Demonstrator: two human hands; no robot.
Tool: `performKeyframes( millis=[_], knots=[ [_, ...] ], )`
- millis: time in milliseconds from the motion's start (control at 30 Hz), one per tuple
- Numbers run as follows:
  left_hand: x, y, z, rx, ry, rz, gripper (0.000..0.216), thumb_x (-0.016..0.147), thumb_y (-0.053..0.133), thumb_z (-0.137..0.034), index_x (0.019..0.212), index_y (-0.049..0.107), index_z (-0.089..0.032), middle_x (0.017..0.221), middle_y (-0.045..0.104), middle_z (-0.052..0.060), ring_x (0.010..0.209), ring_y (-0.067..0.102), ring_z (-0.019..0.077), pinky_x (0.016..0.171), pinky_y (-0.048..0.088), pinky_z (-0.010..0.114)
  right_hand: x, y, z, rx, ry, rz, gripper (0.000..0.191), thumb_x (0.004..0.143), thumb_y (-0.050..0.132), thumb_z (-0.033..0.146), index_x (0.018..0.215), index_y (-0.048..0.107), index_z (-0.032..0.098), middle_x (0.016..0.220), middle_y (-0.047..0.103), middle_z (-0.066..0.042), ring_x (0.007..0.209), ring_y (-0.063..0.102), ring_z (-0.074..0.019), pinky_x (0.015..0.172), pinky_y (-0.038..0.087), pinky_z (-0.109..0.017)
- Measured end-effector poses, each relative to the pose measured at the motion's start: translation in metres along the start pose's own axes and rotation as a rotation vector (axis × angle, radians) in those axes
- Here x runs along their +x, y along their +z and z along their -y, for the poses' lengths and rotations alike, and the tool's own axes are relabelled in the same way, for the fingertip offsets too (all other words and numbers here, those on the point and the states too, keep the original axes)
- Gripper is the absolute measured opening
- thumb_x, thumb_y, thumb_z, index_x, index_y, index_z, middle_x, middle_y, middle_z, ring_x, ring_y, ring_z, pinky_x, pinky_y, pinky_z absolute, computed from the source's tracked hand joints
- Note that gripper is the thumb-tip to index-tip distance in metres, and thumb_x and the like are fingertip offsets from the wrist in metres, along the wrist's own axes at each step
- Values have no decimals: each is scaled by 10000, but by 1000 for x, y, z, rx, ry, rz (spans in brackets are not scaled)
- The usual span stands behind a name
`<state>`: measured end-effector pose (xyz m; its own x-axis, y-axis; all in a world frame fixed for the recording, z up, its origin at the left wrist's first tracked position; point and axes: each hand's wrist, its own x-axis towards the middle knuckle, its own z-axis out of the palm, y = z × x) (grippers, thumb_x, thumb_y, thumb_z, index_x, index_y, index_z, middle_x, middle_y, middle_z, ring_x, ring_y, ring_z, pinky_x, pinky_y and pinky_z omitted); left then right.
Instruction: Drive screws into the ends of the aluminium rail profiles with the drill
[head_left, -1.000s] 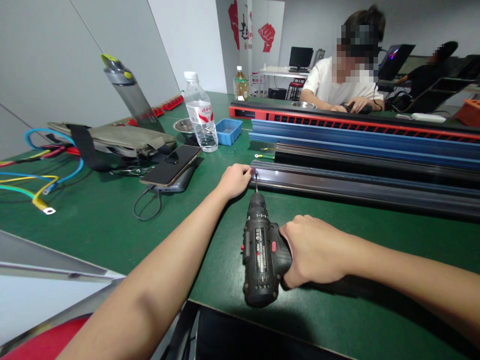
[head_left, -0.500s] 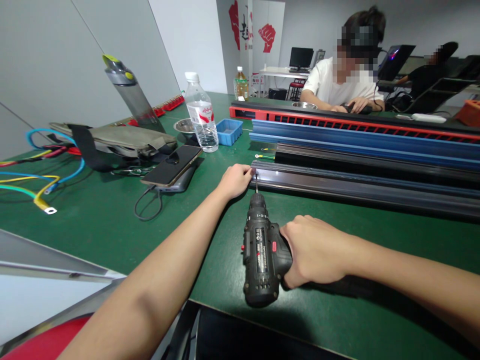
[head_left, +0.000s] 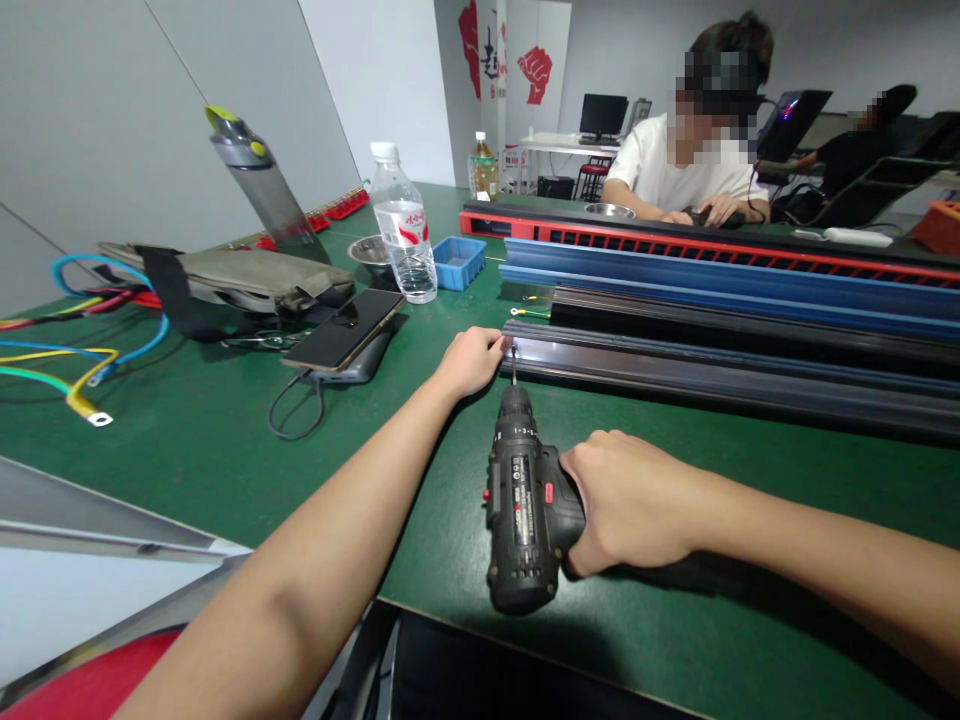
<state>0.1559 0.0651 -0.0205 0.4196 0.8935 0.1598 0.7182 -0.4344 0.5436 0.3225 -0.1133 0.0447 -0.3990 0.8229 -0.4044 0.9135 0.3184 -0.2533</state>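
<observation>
My right hand (head_left: 626, 505) is wrapped round the handle of a black cordless drill (head_left: 521, 510), which lies on its side in my grip and points away from me. Its thin bit meets the near face of a dark metal rail (head_left: 675, 382) close to the rail's left end. At that same end my left hand (head_left: 472, 362) is closed, thumb and fingers pinching the rail's tip. Whatever sits at the very tip of the bit is too small to make out. Behind lie another black rail (head_left: 750, 322) and a blue rail (head_left: 712, 275).
A phone (head_left: 345, 328) rests on a power bank left of my hand. Beyond stand a water bottle (head_left: 405, 230), a blue tray (head_left: 459, 262) and a grey pouch (head_left: 225, 278). Ring-ended cables (head_left: 82, 400) lie far left. Across the table (head_left: 300, 500), a person (head_left: 675, 165) works behind a red-and-black strip (head_left: 675, 240).
</observation>
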Motion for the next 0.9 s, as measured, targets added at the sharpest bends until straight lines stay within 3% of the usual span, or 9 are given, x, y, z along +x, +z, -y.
performKeyframes(
  millis=[467, 900],
  knots=[
    [1, 1, 1, 3, -1, 11, 381, 940, 430, -340, 788, 722, -146, 799, 726, 87, 749, 610, 202, 673, 388, 259, 1, -1, 1, 12, -8, -6, 333, 558, 703, 508, 698, 684, 206, 677, 687, -56, 603, 620, -204, 503, 353, -267],
    [1, 2, 1, 10, -11, 4, 354, 932, 440, -311, 748, 697, -153, 743, 690, 67, 683, 569, 185, 655, 372, 264, -1, 1, -1, 14, -9, -16, 328, 547, 704, 507, 673, 660, 208, 634, 657, -42, 557, 585, -183, 484, 332, -258]
  ],
)
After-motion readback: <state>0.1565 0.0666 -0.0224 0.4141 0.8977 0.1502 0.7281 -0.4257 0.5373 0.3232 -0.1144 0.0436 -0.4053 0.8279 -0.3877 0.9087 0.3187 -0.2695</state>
